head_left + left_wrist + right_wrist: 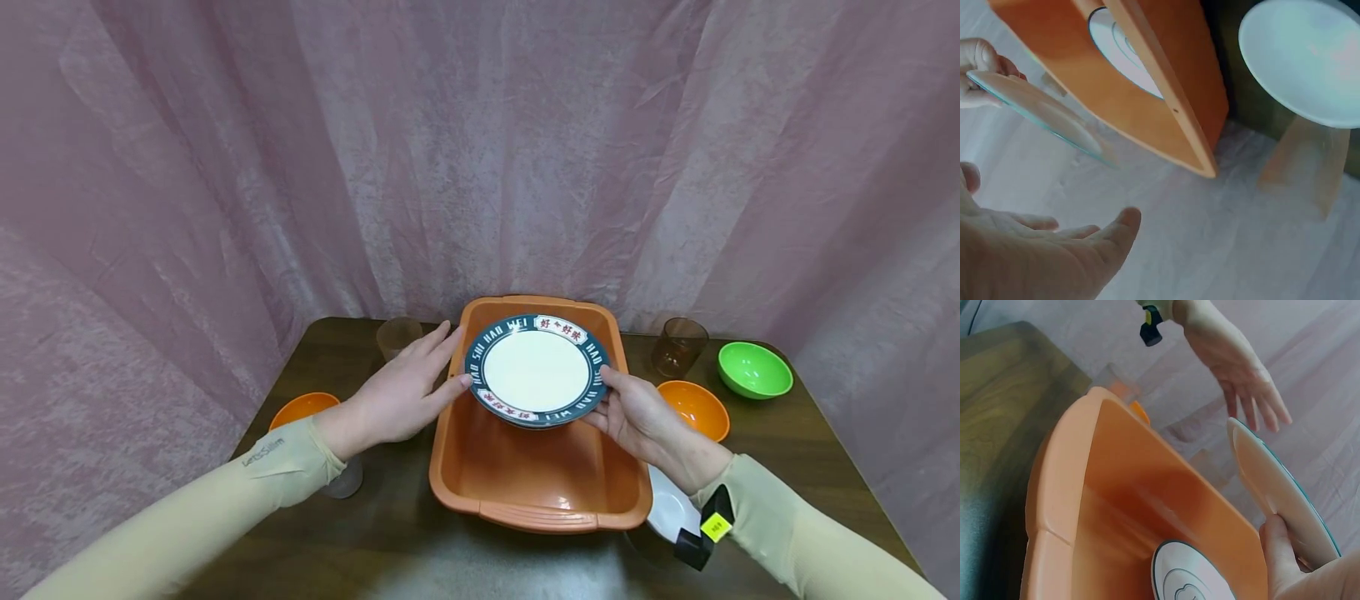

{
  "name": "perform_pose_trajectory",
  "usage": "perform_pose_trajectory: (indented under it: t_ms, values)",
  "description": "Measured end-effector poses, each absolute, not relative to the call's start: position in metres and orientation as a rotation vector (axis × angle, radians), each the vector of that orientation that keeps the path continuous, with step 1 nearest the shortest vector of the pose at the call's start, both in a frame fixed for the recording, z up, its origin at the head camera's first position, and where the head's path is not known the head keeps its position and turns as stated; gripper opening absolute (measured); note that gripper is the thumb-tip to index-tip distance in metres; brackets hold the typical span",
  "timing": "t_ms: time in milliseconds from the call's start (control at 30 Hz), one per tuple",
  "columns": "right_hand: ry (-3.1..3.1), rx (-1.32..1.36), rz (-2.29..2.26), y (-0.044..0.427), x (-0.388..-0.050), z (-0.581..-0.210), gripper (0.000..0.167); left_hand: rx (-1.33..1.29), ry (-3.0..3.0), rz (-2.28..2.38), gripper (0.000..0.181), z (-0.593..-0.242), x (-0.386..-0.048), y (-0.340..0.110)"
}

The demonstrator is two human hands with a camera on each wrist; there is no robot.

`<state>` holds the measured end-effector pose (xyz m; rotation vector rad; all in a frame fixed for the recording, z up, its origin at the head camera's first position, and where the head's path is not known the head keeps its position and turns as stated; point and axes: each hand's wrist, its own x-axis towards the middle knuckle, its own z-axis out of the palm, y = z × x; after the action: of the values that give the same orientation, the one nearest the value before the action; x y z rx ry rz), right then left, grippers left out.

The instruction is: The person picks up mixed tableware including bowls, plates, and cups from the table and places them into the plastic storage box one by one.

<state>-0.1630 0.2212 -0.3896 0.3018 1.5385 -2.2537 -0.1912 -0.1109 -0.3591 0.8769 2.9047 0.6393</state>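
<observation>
The right hand (637, 414) pinched the plate (536, 372) mid-frame, over the tub (525, 479); the left hand (405, 393), left of centre, was spread.

Pink, velvety curtain (480, 150) across the back and both sides, hanging in long folds. Below, a dark brown, wood-grained worktop (405, 500). Toward the right, a bright green bowl (755, 370) near the far corner, an orange bowl (701, 410) just beside, and a see-through brown tumbler (679, 347) behind. Nearer, a white dish (667, 504), partly hidden. Toward the left, a second tumbler (396, 335) near the far edge, another orange bowl (303, 407), partly covered, and a translucent cup (347, 482), mostly hidden.
</observation>
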Motion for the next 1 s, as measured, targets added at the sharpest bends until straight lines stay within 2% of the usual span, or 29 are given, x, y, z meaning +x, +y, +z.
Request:
perform_pose_trajectory:
  t_ms: [400, 1000]
  values:
    - [1.570, 0.357, -2.231, 0.220, -0.166, -0.395, 0.058, 1.189, 3.055, 0.221, 0.083, -0.367, -0.168, -0.119]
    - [1.550, 0.436, -2.237, 0.214, -0.176, -0.398, 0.060, 1.167, 2.995, 0.159, 0.084, -0.383, -0.158, -0.113]
